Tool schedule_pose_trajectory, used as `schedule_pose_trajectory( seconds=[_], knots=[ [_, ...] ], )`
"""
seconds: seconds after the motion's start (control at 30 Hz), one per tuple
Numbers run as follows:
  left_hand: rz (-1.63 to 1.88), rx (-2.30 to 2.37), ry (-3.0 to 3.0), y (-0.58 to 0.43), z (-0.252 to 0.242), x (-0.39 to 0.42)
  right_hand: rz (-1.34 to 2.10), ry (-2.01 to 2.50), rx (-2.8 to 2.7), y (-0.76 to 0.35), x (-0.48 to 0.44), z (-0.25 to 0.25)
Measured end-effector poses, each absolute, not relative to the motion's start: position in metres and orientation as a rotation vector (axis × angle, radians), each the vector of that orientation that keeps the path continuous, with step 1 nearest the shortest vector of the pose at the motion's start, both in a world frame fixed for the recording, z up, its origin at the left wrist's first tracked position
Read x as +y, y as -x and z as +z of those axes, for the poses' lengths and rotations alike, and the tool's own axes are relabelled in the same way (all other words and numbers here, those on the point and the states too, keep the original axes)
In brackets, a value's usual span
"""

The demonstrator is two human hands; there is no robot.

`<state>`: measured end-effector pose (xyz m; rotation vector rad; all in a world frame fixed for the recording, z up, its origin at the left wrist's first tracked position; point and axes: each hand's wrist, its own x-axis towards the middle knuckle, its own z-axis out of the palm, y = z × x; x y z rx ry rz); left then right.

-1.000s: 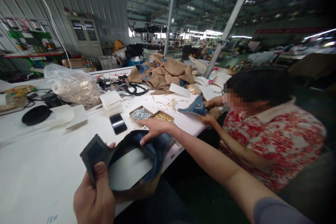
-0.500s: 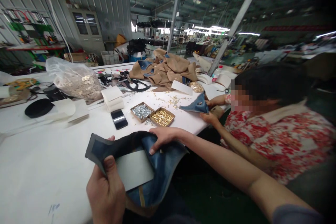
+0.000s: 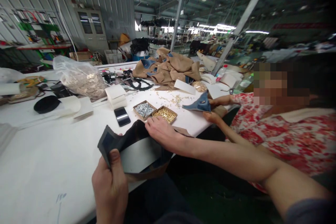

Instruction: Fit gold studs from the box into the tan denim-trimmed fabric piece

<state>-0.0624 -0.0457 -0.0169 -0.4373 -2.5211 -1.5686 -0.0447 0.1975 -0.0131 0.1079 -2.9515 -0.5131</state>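
My left hand grips the near left edge of a blue leather bag piece with a tan outer side, thumb on the inside face. The piece is bent open like a pouch at the table's front edge. A white card lies inside it. My right hand is closed over the piece's far rim, with its fingertips largely hidden. Just beyond it stands a small box of gold rivets, and beside that one a box of silver rivets.
A phone lies left of the boxes. Loose gold rivets are scattered behind them. A co-worker's hands hold another blue piece at right. Farther back are a tan-and-blue heap and a clear bag of pieces.
My right hand has shifted along the far rim toward the rivet boxes, and its thumb no longer shows inside. The bag piece has tilted, showing more of its tan side. The view has turned slightly left.
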Motion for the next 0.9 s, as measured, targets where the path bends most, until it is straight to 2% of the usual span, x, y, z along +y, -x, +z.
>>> schedule_pose_trajectory(
  seconds=[0.1, 0.3, 0.73, 0.9],
  knots=[
    [-1.674, -2.519, 0.339, 0.063, -0.014, -0.044, -0.461, -0.362, -2.926, 0.044, 0.191, -0.011],
    [-1.692, -2.450, 0.401, 0.059, -0.009, -0.039, -0.058, -0.863, -3.447, 0.060, 0.169, -0.040],
    [-1.615, -2.562, 0.359, 0.064, -0.018, -0.036, -0.124, -0.876, -3.106, 0.075, 0.162, -0.114],
    [-1.716, -2.481, 0.441, 0.065, -0.014, -0.028, -0.092, -0.895, -3.118, 0.078, 0.168, -0.116]
  ],
)
